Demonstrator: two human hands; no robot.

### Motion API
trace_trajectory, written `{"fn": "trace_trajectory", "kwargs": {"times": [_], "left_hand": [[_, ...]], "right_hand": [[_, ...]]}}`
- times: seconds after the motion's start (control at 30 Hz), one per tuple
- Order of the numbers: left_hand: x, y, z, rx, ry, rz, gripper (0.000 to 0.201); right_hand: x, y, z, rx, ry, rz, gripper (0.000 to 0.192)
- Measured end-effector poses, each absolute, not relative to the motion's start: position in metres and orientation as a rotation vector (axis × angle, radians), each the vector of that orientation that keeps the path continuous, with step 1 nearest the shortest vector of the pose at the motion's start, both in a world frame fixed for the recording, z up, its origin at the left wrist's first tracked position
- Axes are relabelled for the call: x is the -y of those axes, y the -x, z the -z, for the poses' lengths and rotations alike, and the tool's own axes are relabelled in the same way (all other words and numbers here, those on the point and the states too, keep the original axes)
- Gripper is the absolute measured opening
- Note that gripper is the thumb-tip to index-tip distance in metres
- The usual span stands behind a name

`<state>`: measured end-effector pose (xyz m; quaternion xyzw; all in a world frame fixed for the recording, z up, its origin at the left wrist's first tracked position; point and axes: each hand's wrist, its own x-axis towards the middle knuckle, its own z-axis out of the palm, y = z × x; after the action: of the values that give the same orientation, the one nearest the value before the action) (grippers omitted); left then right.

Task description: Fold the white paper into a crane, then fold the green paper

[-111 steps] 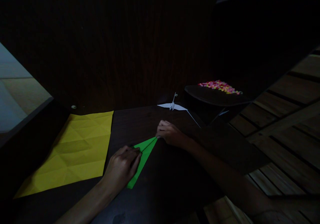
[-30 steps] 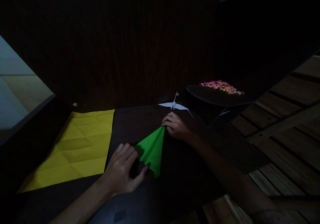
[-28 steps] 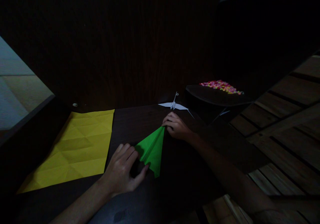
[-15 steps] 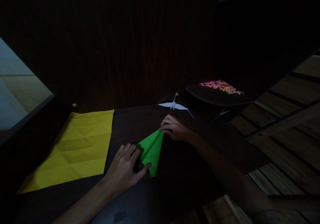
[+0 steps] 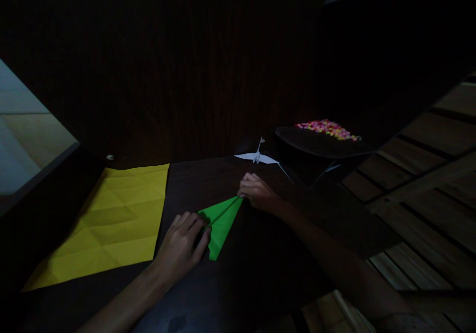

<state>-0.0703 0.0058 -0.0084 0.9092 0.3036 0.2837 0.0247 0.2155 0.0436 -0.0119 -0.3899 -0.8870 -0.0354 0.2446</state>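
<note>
On dark table, beside creased yellow sheet: folded green paper, long axis slanting near-left to far-right. Left hand flat on wide end, fingers spread; right hand pinching far tip.

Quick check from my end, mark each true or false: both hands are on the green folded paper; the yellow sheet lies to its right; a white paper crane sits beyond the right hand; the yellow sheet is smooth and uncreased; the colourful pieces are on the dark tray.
1. Both hands are on the green folded paper. True: the left hand presses its wide end and the right hand pins its narrow tip.
2. The yellow sheet lies to its right. False: it lies to the left.
3. A white paper crane sits beyond the right hand. True.
4. The yellow sheet is uncreased. False: it shows fold lines.
5. The colourful pieces are on the dark tray. True.
</note>
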Motion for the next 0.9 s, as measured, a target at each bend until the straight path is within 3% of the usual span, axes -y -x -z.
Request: {"fn": "trace_trajectory", "kwargs": {"times": [0.9], "left_hand": [[-0.015, 0.076, 0.007, -0.960, -2.763, -1.036, 0.022]], "right_hand": [[-0.037, -0.202, 0.009, 2.342, 1.058, 0.248, 0.017]]}}
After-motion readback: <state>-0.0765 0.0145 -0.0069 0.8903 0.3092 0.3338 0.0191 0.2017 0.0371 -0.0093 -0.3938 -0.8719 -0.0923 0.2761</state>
